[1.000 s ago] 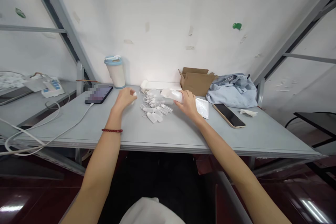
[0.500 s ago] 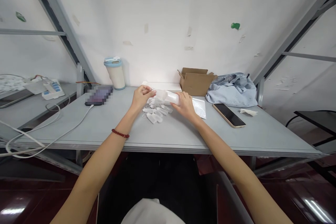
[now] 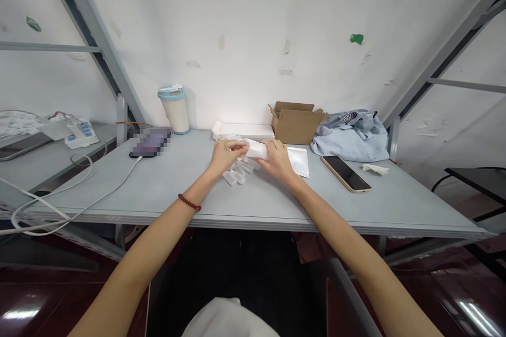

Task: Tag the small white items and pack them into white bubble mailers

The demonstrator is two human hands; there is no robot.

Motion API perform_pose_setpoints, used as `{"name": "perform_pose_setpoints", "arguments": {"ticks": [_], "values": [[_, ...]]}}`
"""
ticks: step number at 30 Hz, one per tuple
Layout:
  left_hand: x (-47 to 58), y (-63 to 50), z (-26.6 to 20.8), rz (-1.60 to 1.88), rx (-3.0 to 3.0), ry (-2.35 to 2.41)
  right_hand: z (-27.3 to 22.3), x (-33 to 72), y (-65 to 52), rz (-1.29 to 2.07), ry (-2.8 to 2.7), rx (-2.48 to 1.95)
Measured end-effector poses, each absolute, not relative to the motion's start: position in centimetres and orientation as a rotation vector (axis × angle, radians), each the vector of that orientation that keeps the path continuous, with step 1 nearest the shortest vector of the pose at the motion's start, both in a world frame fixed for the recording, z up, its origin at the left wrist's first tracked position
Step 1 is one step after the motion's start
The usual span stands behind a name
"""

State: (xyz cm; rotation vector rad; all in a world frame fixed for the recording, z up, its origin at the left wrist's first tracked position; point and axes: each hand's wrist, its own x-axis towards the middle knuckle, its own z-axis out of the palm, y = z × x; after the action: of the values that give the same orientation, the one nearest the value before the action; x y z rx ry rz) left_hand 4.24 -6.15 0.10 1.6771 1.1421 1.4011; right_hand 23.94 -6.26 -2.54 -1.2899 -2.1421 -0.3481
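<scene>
Both hands meet above the grey table (image 3: 261, 205). Right hand (image 3: 276, 160) grips a white pouch (image 3: 256, 149); left hand (image 3: 224, 154) pinches its open end. Small clear vials (image 3: 236, 172) lie just beneath; behind, a cardboard box (image 3: 296, 124) and cup (image 3: 174, 109).

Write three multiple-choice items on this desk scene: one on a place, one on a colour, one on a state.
1. Where does the cardboard box stand?
A. at the table's back, left of the blue cloth bundle
B. at the table's front edge
C. on the floor

2. What colour is the bracelet on the left wrist?
A. green
B. dark red
C. yellow

3. How is the white packet held?
A. lying untouched
B. by the left hand alone
C. between both hands, with the right hand

Answers: 1 A, it sits by the wall beside the bundle; 2 B, its beads look dark red; 3 C, both hands grip it.
</scene>
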Motion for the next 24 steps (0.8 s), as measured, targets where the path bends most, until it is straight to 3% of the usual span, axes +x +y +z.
{"name": "perform_pose_setpoints", "arguments": {"ticks": [5,9,18,24], "values": [[3.6,-6.3,1.0,1.319,1.676,1.035,-2.6,24.0,-6.0,-0.334,-2.122,-1.305],[0.9,-6.0,2.2,1.287,1.807,1.261,-2.4,25.0,-5.4,-0.326,-2.042,-1.369],[-4.4,-4.1,1.5,0.565,1.995,1.480,-2.6,25.8,-5.0,-0.301,-1.958,-1.395],[-4.1,-5.3,2.7,0.914,1.786,1.380,-2.3,25.5,-5.4,-0.312,-2.017,-1.425]]}}
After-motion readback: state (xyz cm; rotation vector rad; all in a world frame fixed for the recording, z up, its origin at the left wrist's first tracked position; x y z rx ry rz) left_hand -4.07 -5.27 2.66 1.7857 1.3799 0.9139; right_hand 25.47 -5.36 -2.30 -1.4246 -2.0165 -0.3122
